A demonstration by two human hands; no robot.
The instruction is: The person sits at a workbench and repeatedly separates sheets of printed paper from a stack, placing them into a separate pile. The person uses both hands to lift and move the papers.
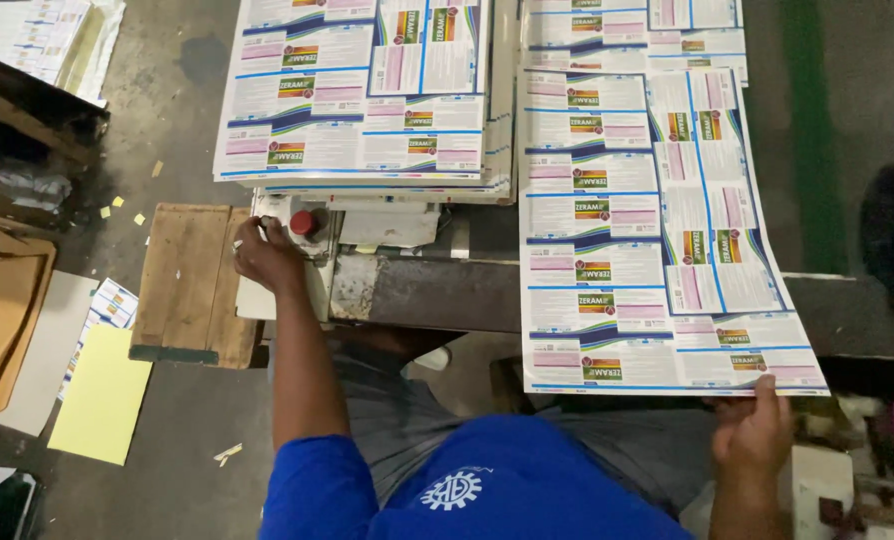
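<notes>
Fingers of our left hand rest by the red button — grip unclear; our right hand pinches the printed sheet at its near corner — keep it square.

A large printed label sheet lies at the right of the worktop, white with blue borders, pink panels and small green-orange-red blocks; its near edge overhangs and is held at the corner. A stack of like sheets lies to its left, and more sheets lie beyond it at the top edge. Similar small printed sheets lie on the floor at left, beside a plain yellow sheet. Another pile of printed sheets sits top left.
</notes>
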